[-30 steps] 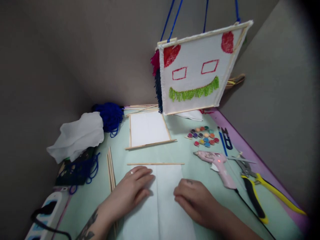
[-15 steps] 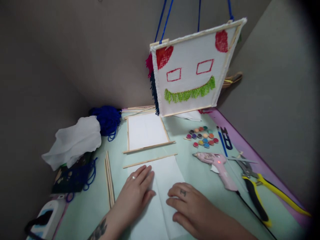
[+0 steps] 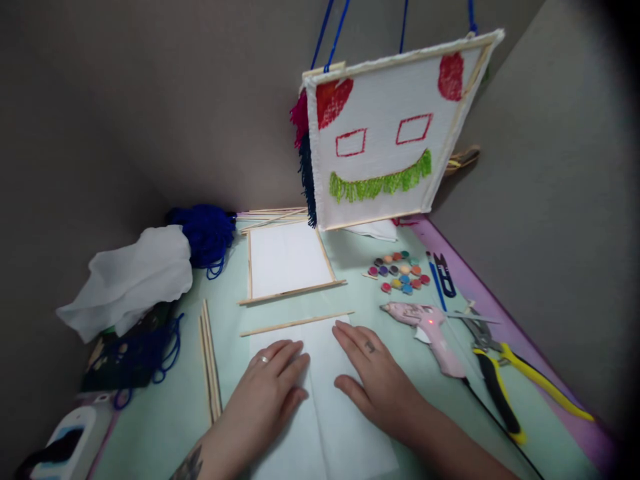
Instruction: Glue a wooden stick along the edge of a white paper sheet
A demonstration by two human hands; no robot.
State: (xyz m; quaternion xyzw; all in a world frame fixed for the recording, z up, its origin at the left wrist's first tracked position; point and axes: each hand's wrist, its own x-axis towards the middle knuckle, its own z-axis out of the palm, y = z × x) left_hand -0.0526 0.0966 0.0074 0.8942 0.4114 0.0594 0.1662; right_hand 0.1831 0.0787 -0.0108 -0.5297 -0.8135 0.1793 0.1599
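Observation:
A white sheet point(image 3: 320, 407) with a lengthwise crease lies on the pale green table, a thin wooden stick point(image 3: 295, 324) along its far edge. My left hand point(image 3: 273, 380) rests flat on the sheet's left part, fingers extended, a ring on one finger. On the right part lies my right hand point(image 3: 367, 367), fingers stretched toward the stick and thumb apart. Neither hand holds anything. Beyond the stick sits a white panel point(image 3: 290, 260) framed with wooden sticks. Several loose sticks point(image 3: 210, 363) lie left of my left hand.
A decorated white panel point(image 3: 375, 160) hangs from blue cords above the table's back. At right are paint pots point(image 3: 400, 270), a pink glue gun point(image 3: 425, 323) and yellow-handled pliers point(image 3: 500, 360). White cloth point(image 3: 135, 280), blue yarn point(image 3: 205, 237) and a power strip point(image 3: 75, 433) are at left.
My right hand has moved forward along the sheet, its fingers now straighter and nearer the stick. My left hand stays on the sheet. The view has shifted slightly.

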